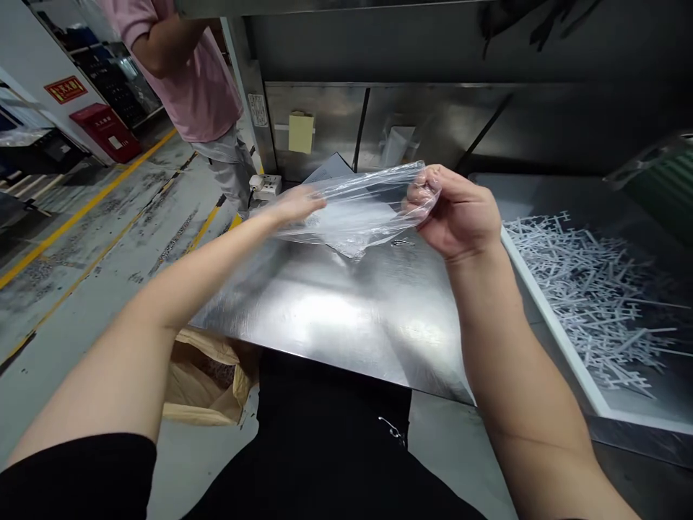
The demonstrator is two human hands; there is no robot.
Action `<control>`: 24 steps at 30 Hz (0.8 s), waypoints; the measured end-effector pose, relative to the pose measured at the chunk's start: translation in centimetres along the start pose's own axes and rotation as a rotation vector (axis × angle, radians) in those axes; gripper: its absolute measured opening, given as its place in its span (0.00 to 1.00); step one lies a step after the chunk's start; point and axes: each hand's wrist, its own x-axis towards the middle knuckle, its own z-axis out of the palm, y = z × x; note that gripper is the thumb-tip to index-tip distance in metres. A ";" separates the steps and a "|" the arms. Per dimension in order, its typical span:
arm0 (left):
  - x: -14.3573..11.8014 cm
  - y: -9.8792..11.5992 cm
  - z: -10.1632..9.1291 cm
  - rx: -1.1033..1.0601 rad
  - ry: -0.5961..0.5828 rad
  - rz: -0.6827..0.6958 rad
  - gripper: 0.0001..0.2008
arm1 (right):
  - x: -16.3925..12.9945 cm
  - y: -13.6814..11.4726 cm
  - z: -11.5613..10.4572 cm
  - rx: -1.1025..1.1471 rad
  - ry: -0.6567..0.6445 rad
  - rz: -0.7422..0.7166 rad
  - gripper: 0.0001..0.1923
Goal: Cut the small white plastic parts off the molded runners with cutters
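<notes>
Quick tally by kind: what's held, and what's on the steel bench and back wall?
Clear plastic bag, held by left hand and right hand: 1
Yellow note on back wall: 1
White socket box: 1
Small metal clip on steel bench: 1
Total: 4

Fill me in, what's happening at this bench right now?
A person is handling a clear plastic bag over a shiny metal worktable. The left hand is slipped inside the bag, and the right hand pinches its other edge, so the bag is held up above the surface. To the right, a tray holds a pile of white cross-shaped plastic pieces. A brown paper sack sits on the floor by the table. Another person in a pink shirt stands at the back left.
</notes>
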 end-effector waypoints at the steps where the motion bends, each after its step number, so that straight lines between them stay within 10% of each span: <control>1: -0.1 0.6 -0.1 0.122 -0.088 0.028 0.07 | 0.1 0.0 -0.4 0.000 0.014 -0.010 0.18; 6: -2.1 4.0 0.2 0.261 -0.233 0.316 0.07 | 1.1 0.3 -1.5 -0.042 0.117 -0.059 0.17; 15: -3.4 4.2 -1.1 0.386 0.246 0.533 0.21 | 0.4 1.9 1.6 -0.141 0.105 -0.010 0.26; 20: -1.9 3.5 -0.3 0.225 0.117 0.319 0.06 | -2.3 2.6 3.2 -0.419 0.057 0.083 0.31; 24: -2.5 2.7 -0.9 -0.191 0.017 0.087 0.12 | -4.8 3.6 2.4 -1.015 0.040 0.037 0.13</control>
